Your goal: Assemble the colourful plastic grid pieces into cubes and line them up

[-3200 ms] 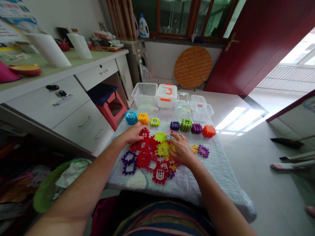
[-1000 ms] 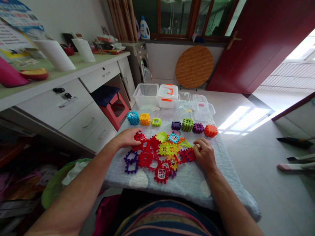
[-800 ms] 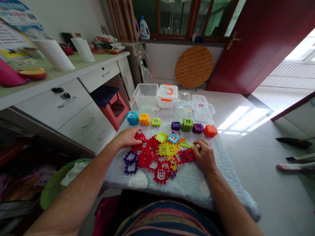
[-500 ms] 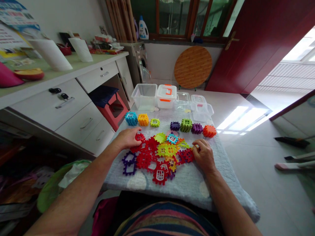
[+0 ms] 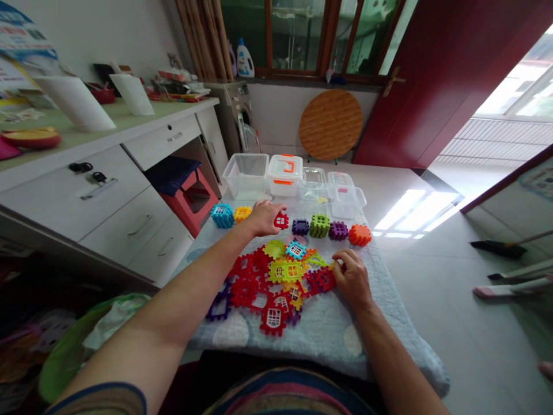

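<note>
My left hand (image 5: 264, 218) is stretched to the back row of blocks, its fingers closed around a red interlocking window block (image 5: 281, 221). That block sits in the gap left of the dark purple block stack (image 5: 300, 226). My right hand (image 5: 352, 275) rests at the right edge of the loose pile, fingers curled in a pinch; what they hold, if anything, is hidden. Beside its fingertips lies a dark red block (image 5: 325, 279). The pile has red pieces (image 5: 245, 292), yellow-green pieces (image 5: 285, 271), a blue piece (image 5: 296, 250) and purple frames (image 5: 219, 305).
Blue (image 5: 222, 215), yellow (image 5: 242, 214), green (image 5: 320, 226), purple (image 5: 338, 230) and orange (image 5: 360, 234) stacks stand in a row. Behind them are an open clear bin (image 5: 246, 176), a lidded box (image 5: 286, 174) and small clear containers (image 5: 313, 181). A stool (image 5: 184, 193) stands left.
My left hand has moved from the pile's left side up and right to the back row, with a red block now in it. My right hand stays by the pile. The view has shifted slightly.
</note>
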`<state>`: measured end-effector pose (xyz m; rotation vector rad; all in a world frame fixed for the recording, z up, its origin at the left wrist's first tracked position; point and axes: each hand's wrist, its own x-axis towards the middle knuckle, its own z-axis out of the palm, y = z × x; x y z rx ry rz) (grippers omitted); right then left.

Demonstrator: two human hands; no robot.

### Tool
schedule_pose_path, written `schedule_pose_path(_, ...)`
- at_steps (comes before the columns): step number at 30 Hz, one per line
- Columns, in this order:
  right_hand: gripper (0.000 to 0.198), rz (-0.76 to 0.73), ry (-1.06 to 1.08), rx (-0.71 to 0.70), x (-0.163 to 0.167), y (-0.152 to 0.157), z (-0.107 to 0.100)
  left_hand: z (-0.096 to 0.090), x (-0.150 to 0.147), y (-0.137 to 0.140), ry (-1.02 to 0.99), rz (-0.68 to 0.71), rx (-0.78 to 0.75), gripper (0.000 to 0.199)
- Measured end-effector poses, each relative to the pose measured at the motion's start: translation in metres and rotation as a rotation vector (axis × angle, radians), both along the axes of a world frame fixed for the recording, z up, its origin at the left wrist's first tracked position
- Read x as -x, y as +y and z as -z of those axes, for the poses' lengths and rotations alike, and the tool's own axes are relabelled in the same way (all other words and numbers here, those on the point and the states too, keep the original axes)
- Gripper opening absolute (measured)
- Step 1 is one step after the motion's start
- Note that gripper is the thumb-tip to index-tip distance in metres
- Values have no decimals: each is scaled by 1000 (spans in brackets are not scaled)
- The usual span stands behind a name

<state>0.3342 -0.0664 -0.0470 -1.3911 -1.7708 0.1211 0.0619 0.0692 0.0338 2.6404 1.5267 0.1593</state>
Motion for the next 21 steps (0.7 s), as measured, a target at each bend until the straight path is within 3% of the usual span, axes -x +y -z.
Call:
schedule_pose_path(10, 16, -18, -5, 4, -1, 1, 2, 30, -12, 25, 126, 31, 115, 78)
schedule_pose_path(21, 16, -21, -6, -7, -1, 2, 2, 25, -14, 24, 187, -1, 149, 80)
